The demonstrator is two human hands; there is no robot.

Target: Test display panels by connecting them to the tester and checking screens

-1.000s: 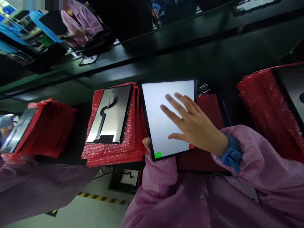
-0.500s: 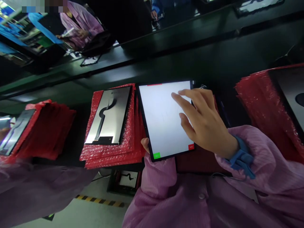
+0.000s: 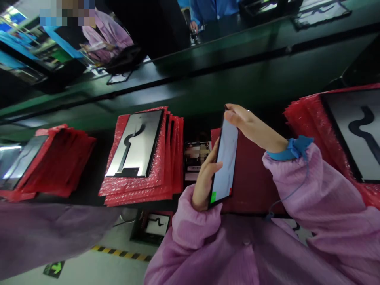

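Observation:
A lit display panel is held up in front of me, turned steeply so its white face looks narrow. Small green and red patches glow at its lower corners. My left hand grips its left edge, thumb over the front and fingers behind. At the top edge my right hand pinches the panel, its thumb on the front; a blue wrist strap circles that wrist. Below and behind the panel lies a dark red mat. A circuit board shows on the bench just left of the panel.
Left of me, a panel with a black flex cable tops a stack of red bubble bags. More red bags sit farther left. Another panel tops a stack at right. A green ledge runs behind; co-workers sit beyond.
The lit panel has turned from nearly facing me to a steep angle, uncovering the circuit board. My right hand went from hovering over the screen to gripping its top edge.

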